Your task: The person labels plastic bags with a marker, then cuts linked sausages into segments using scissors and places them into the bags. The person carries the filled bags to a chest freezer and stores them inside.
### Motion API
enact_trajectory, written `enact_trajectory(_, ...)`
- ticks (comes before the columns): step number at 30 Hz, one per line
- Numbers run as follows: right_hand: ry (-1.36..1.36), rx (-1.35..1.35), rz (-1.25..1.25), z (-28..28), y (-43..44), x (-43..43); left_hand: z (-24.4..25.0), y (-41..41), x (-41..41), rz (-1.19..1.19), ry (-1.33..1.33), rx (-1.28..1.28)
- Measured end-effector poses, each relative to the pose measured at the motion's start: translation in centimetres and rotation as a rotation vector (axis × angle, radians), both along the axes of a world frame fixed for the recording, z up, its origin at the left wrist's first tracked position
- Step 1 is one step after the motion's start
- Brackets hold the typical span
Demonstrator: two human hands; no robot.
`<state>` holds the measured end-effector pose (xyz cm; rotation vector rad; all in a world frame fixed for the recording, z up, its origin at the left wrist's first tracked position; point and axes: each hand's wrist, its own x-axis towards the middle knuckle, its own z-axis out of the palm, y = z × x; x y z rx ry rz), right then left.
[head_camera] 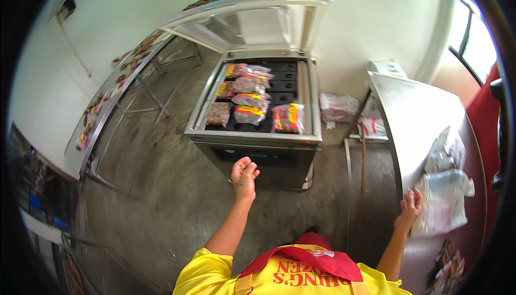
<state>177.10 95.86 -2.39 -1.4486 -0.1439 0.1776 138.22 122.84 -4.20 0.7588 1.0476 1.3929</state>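
My left hand is raised in front of a chamber vacuum sealer, its fingers loosely bent, with nothing seen in it. The sealer's clear-windowed lid stands raised. Inside lie several clear packs of brownish food with red and yellow labels, among them a pack at the front right and another pack at the front left. At the steel table on the right, my right hand is beside a stack of clear plastic bags; whether it touches them I cannot tell. No object shows in it.
The right steel table also bears a plastic bundle and a heap of packs near its front. Bags lie on the floor beside the sealer. A long steel table at the left carries many brown pieces.
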Motion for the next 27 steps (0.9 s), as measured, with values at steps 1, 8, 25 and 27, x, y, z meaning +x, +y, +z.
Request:
enact_trajectory(1,-0.015,-0.010,0.117,0.2,4.6,-1.1,-0.7,2.3,-1.7,0.058,-0.036,-0.035)
enact_trajectory(8,0.121,0.165,0.753,-1.3,28.4,-9.7,-6.4,24.3,-6.1,0.483,0.028,-0.103)
enact_trajectory(25,1.189,-0.110,1.670,-0.2,56.7,-29.5,2.8,31.4,-7.3,0.051,-0.169,-0.046)
enact_trajectory(27,1.271,0.043,1.493,1.4,58.4,-30.8,1.5,32.2,-7.9,-0.274,-0.028,0.076)
